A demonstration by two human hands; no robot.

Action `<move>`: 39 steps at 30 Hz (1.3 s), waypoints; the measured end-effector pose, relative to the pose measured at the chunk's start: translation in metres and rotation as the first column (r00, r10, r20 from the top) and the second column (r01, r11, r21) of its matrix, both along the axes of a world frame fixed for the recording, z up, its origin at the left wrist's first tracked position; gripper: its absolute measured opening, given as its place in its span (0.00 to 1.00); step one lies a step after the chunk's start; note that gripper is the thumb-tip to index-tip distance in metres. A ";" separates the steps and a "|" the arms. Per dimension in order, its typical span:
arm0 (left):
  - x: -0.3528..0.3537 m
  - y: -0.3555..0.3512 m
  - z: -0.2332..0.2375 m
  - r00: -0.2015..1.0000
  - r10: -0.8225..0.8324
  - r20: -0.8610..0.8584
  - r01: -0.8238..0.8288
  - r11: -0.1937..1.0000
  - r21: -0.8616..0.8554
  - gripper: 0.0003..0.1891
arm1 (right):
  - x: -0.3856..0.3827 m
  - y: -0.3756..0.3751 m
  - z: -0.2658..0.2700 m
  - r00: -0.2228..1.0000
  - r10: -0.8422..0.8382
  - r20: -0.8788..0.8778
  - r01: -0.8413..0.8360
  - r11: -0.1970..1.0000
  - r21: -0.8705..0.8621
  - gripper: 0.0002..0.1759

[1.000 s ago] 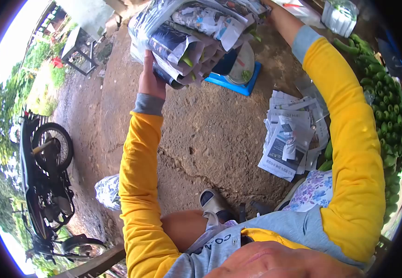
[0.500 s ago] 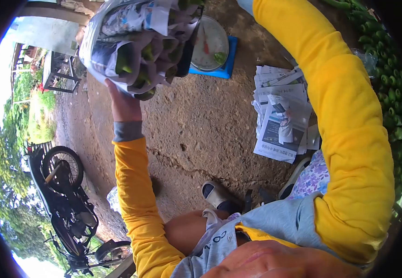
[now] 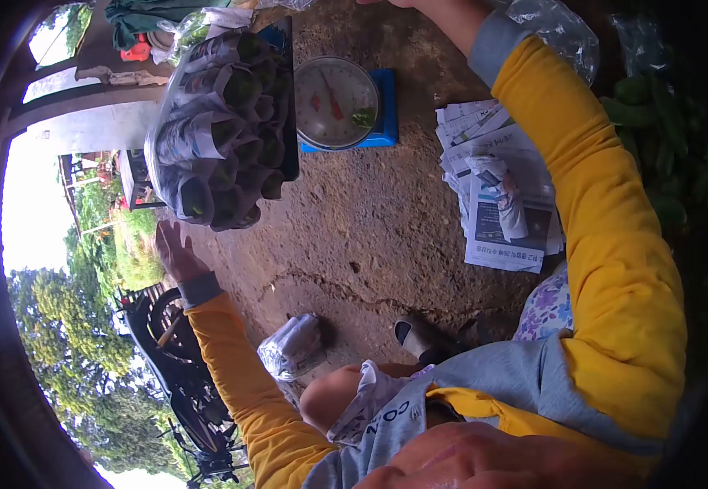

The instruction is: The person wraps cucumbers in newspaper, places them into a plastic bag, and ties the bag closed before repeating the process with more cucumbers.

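Note:
A clear bag point(image 3: 154, 155) packed with newspaper-wrapped green produce point(image 3: 223, 134) stands at the upper left, the wrapped pieces lying in rows with their green ends showing. A dark flat panel point(image 3: 289, 114) edges its right side. Just below the bag's lower end, my left hand point(image 3: 176, 257) is open with its fingers spread, seemingly apart from it. My right hand point(image 3: 439, 10) is mostly cut off by the top edge; its fingers are hardly visible. Between the hands sits a round-topped scale point(image 3: 337, 102) on a blue base, showing red marks or pieces and a green scrap.
Stacked newspaper sheets point(image 3: 505, 232) lie at right, a crumpled printed piece point(image 3: 510, 204) on top. Green produce point(image 3: 655, 122) is piled at far right below clear plastic point(image 3: 562, 37). A plastic-wrapped bundle point(image 3: 290, 346) rests on the ground near my knee; a motorcycle point(image 3: 195, 391) stands at left.
My left hand has come away from the bag and opened, moving down and left. The bag now stands lower in view. My right hand has come partly into sight. The whole view has shifted.

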State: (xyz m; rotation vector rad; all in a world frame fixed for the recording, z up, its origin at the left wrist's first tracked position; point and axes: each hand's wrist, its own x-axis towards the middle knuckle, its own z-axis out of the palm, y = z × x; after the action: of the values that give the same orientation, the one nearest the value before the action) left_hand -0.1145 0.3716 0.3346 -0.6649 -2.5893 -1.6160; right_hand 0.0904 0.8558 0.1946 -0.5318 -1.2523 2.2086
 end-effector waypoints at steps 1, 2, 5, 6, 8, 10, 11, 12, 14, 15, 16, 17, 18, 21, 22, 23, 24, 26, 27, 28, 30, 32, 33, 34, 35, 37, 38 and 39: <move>-0.001 0.007 0.008 0.999 -0.008 -0.031 0.008 1.000 -0.011 0.32 | 0.013 0.004 -0.019 1.000 -0.018 -0.012 0.017 0.989 -0.144 0.24; 0.001 0.017 0.017 0.998 -0.011 -0.063 0.010 1.000 -0.015 0.30 | 0.025 -0.001 -0.039 1.000 -0.026 0.017 0.029 0.972 -0.231 0.24; -0.025 0.050 0.042 0.977 -0.164 -0.139 0.134 0.970 -0.203 0.23 | 0.024 -0.023 -0.050 0.994 0.022 0.103 0.022 0.914 -0.404 0.24; -0.039 0.061 0.051 0.960 -0.206 -0.192 0.124 0.922 -0.368 0.23 | 0.020 -0.046 -0.039 0.988 0.054 0.143 0.013 0.903 -0.429 0.24; -0.063 0.071 0.059 0.903 -0.276 -0.329 0.045 0.822 -0.568 0.25 | 0.010 -0.082 -0.012 0.978 0.075 0.196 0.006 0.923 -0.386 0.25; -0.049 0.073 0.067 0.983 -0.126 -0.137 0.044 0.870 -0.491 0.21 | -0.002 -0.102 0.027 0.977 0.033 0.213 0.021 0.969 -0.246 0.27; -0.048 0.066 0.065 0.995 -0.092 -0.037 0.068 0.903 -0.424 0.20 | -0.015 -0.108 0.037 0.978 -0.070 0.195 0.089 0.992 -0.089 0.28; -0.043 0.055 0.057 0.996 -0.078 0.035 0.085 0.937 -0.340 0.19 | -0.029 -0.110 0.045 0.972 -0.174 0.157 0.165 0.984 0.068 0.29; -0.043 0.022 0.030 0.964 -0.158 0.216 0.193 0.969 -0.154 0.19 | -0.049 -0.104 0.058 0.952 -0.300 0.056 0.251 0.874 0.416 0.30; -0.041 0.009 0.015 0.924 -0.239 0.299 0.266 0.963 -0.053 0.18 | -0.055 -0.099 0.068 0.968 -0.243 0.064 0.206 0.912 0.356 0.29; -0.013 0.011 0.012 0.937 -0.229 0.266 0.265 0.958 -0.109 0.18 | -0.061 -0.095 0.079 0.980 -0.182 0.074 0.153 0.943 0.297 0.28; -0.028 -0.001 -0.013 0.943 -0.285 0.172 0.309 0.942 -0.129 0.19 | -0.070 -0.091 0.086 0.989 -0.117 0.086 0.094 0.966 0.239 0.27; -0.034 -0.005 -0.034 0.952 -0.297 0.075 0.304 0.945 -0.118 0.19 | -0.092 -0.070 0.072 0.999 -0.005 0.045 0.000 0.993 0.117 0.26; -0.016 0.005 -0.059 0.950 -0.193 -0.245 0.141 0.966 -0.215 0.19 | -0.125 -0.038 0.037 0.936 0.324 -0.135 -0.331 0.943 -0.033 0.23; -0.007 0.009 -0.057 0.947 -0.150 -0.285 0.088 0.972 -0.219 0.18 | -0.099 -0.072 0.058 0.926 0.338 -0.169 -0.352 0.934 -0.059 0.23; -0.001 0.013 -0.058 0.941 -0.108 -0.321 0.048 0.981 -0.189 0.15 | -0.088 -0.096 0.074 0.914 0.351 -0.204 -0.374 0.923 -0.088 0.22; 0.003 0.015 -0.058 0.936 -0.087 -0.342 0.031 0.986 -0.165 0.14 | -0.092 -0.100 0.071 0.930 0.297 -0.215 -0.329 0.935 -0.133 0.22; 0.004 0.020 -0.063 0.906 -0.051 -0.419 -0.010 0.990 -0.142 0.10 | -0.100 -0.109 0.068 0.938 0.250 -0.241 -0.294 0.940 -0.172 0.23; 0.001 0.022 -0.068 0.878 -0.035 -0.477 -0.036 0.990 -0.140 0.09 | -0.102 -0.113 0.067 0.936 0.236 -0.261 -0.286 0.942 -0.176 0.23; -0.005 0.024 -0.076 0.852 -0.029 -0.522 -0.028 0.994 -0.102 0.08 | -0.103 -0.117 0.067 0.932 0.227 -0.284 -0.284 0.943 -0.176 0.23; 0.007 0.023 -0.069 0.879 0.042 -0.476 -0.102 0.990 -0.100 0.10 | -0.103 -0.127 0.070 0.920 0.225 -0.321 -0.287 0.944 -0.163 0.24; 0.004 0.023 -0.074 0.859 0.084 -0.504 -0.106 0.994 -0.015 0.11 | -0.100 -0.138 0.072 0.899 0.234 -0.370 -0.302 0.943 -0.137 0.24; 0.002 0.023 -0.074 0.852 0.098 -0.514 -0.086 0.995 0.047 0.11 | -0.097 -0.146 0.072 0.885 0.244 -0.395 -0.315 0.941 -0.125 0.25; 0.001 0.019 -0.076 0.845 0.113 -0.523 -0.067 0.992 0.106 0.10 | -0.095 -0.153 0.071 0.869 0.258 -0.422 -0.333 0.936 -0.114 0.25; 0.004 0.014 -0.074 0.857 0.104 -0.504 -0.034 0.989 0.146 0.10 | -0.091 -0.162 0.070 0.852 0.273 -0.448 -0.352 0.931 -0.102 0.25; 0.008 0.001 -0.064 0.872 0.085 -0.482 0.033 0.972 0.231 0.09 | -0.080 -0.182 0.068 0.794 0.317 -0.519 -0.407 0.911 -0.065 0.26; 0.010 -0.006 -0.060 0.885 0.091 -0.457 0.027 0.969 0.246 0.08 | -0.074 -0.193 0.067 0.755 0.342 -0.560 -0.435 0.900 -0.037 0.26; 0.010 -0.013 -0.058 0.899 0.093 -0.427 0.039 0.956 0.291 0.08 | -0.068 -0.206 0.066 0.707 0.371 -0.602 -0.467 0.884 -0.003 0.27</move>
State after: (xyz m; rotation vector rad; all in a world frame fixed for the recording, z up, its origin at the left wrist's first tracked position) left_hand -0.1042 0.3584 0.2770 -0.8459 -1.9862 -1.5737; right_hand 0.0221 0.6501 0.2606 0.4362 -0.9159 2.5664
